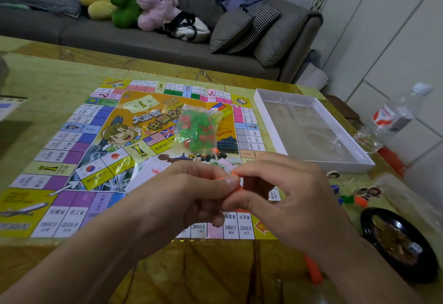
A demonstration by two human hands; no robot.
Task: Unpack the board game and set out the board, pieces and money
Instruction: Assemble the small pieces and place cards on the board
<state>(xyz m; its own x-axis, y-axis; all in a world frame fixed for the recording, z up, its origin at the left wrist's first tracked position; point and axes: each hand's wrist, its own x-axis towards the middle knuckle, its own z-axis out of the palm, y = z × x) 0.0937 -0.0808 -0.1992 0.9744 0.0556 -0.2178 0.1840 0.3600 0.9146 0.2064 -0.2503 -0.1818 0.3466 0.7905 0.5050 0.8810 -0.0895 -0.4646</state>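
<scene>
Two hands meet low over the near edge of the game board point(79, 150), and the head view is the only one to go by. The left hand point(191, 196) and the right hand point(285, 196) both pinch one small orange piece point(236, 179) between thumb and fingertips, a narrow grip on each side, the piece mostly hidden by the fingers. Just beyond the grip, a sealed clear bag of green and red houses point(197, 131) lies on the middle of the board. Further off to the right of the grip sits the open white box tray point(345, 162), and closer on that side a few character pawns point(366, 193) lie loose on the yellow surface point(215, 270). A black dish point(374, 229) stands nearer still on the right. Pale cards or notes point(153, 172) lie under the left hand's fingers; whether they are the money I cannot tell.

Risk, as I judge it: the piece is small and held only by fingertips, so if it is pulled or twisted apart it could spring out and roll off the surface. A forearm dragging across the thin board could also shift it.
</scene>
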